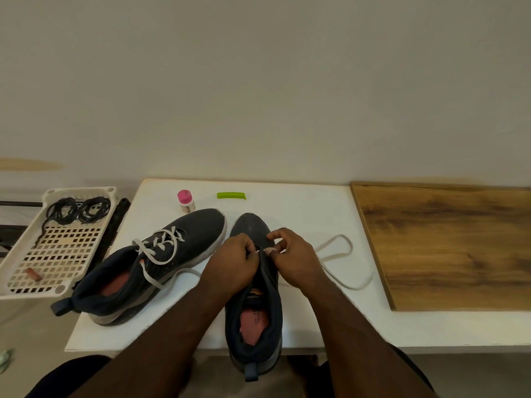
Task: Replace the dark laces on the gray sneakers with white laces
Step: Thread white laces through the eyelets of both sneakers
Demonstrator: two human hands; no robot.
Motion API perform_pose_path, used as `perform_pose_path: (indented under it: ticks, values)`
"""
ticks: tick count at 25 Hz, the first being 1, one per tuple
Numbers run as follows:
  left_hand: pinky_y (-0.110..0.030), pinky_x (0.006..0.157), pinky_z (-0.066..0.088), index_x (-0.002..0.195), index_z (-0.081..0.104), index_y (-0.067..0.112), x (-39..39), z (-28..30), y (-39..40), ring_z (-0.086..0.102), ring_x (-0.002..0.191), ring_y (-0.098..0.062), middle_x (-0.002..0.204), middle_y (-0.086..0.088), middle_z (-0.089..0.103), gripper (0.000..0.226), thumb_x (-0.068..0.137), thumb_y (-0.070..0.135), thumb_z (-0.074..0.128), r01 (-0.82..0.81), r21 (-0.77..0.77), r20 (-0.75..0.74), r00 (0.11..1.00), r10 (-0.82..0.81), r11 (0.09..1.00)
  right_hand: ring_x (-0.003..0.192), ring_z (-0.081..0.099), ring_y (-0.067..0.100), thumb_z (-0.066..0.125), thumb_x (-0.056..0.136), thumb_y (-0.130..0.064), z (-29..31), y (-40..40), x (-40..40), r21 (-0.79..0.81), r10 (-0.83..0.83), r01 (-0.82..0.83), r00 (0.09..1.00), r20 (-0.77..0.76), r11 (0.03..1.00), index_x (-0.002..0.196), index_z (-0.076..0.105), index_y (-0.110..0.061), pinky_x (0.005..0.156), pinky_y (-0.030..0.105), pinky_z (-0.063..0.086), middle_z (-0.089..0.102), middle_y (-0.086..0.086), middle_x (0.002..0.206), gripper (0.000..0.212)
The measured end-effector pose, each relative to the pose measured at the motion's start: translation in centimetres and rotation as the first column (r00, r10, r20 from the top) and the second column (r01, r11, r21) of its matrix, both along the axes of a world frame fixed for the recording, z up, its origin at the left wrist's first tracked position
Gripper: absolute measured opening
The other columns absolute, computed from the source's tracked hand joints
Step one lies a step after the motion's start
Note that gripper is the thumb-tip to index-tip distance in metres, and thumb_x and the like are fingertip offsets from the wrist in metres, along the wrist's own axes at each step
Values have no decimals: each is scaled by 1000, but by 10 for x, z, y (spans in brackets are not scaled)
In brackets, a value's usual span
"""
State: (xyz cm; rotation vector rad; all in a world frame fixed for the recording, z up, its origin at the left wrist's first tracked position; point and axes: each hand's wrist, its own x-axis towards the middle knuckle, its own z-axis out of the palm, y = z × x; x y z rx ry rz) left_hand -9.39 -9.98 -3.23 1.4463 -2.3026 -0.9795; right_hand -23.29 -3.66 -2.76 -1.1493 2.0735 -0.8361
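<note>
two dark gray sneakers sit on the white bench [301, 202]. the left sneaker [143, 265] lies angled, toe up and to the right, already threaded with a white lace [161, 248] whose ends trail loose. the right sneaker [254, 297] points away, heel overhanging the near edge; its white lace [342, 262] loops out to the right. the dark laces [77, 209] lie coiled in a white basket [17, 271] at left.

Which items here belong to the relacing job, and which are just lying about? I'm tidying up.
Job:
dark gray sneaker being laced
loose white lace
dark gray sneaker already white-laced
coiled dark laces
left hand
right hand

Lying about:
pink-capped small bottle
green plastic piece
white perforated basket
wooden board
</note>
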Motion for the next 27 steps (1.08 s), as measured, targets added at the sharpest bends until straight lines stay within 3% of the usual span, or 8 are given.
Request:
perform_pose_path:
  ticks: [3, 6, 8, 13, 18, 21, 24, 27]
  values:
    - [-25, 60, 41, 87, 54, 13, 9, 6, -5, 51, 66, -12, 79, -6, 59, 11, 96, 19, 53, -61, 102, -114, 991, 73, 993, 94, 59, 8, 63, 94, -30, 4, 1, 3, -35, 55, -56, 998, -35, 998, 118, 67, -27, 75, 15, 42, 66, -7, 103, 25]
    - [-25, 63, 45, 86, 55, 14, 14, 9, -2, 55, 71, -14, 83, -7, 60, 11, 96, 17, 56, -22, 112, -206, 977, 45, 993, 97, 48, -9, 65, 92, -26, 13, 3, 9, -135, 171, -179, 983, -70, 974, 117, 73, -27, 79, 0, 35, 68, -7, 111, 26]
    - [-21, 64, 43, 85, 56, 14, 14, 12, 1, 57, 74, -14, 83, -4, 60, 10, 95, 15, 58, -9, 83, -231, 972, 28, 996, 92, 48, -7, 65, 90, -21, 15, 3, 12, -159, 217, -236, 968, -127, 959, 105, 78, -23, 76, 5, 37, 72, -6, 103, 20]
    - [-14, 63, 38, 103, 60, 17, 18, 15, 8, 55, 78, -3, 88, 6, 59, 23, 85, 22, 73, -119, 114, -109, 985, 132, 986, 94, 60, 7, 66, 91, -25, 15, 3, 15, -149, 85, -105, 988, -132, 983, 96, 78, -20, 85, 24, 47, 71, -5, 98, 14]
    - [-15, 64, 38, 110, 63, 18, 19, 20, 17, 56, 85, -7, 94, 7, 61, 33, 82, 30, 74, -156, 49, -3, 988, 156, 987, 83, 63, -1, 66, 93, -21, 32, 2, 24, -320, -38, 17, 998, -58, 947, 97, 76, -21, 73, 5, 42, 73, -11, 91, 11]
    - [-26, 71, 47, 97, 61, 16, 16, 25, 21, 58, 87, -13, 96, -1, 64, 31, 76, 34, 76, -156, 38, 24, 988, 155, 987, 82, 65, -1, 67, 92, -24, 27, 4, 17, -223, -30, 31, 1000, 8, 974, 95, 76, -23, 73, 12, 48, 72, -13, 88, 10]
    - [-30, 72, 49, 88, 66, 14, 20, 32, 17, 63, 82, -19, 91, -8, 70, 15, 82, 26, 70, -160, 53, 52, 986, 157, 986, 79, 64, 4, 66, 91, -25, 18, 3, 20, -110, 66, -75, 994, -82, 991, 90, 76, -21, 70, 15, 47, 71, -11, 85, 11]
    - [-32, 75, 56, 94, 76, 19, 34, 29, 8, 66, 76, -12, 81, 3, 72, 15, 85, 25, 65, -201, 136, -12, 979, 205, 970, 79, 64, 10, 63, 89, -25, 12, -2, 29, -21, 130, -137, 972, -198, 990, 89, 76, -18, 74, 26, 53, 72, -5, 87, 15]
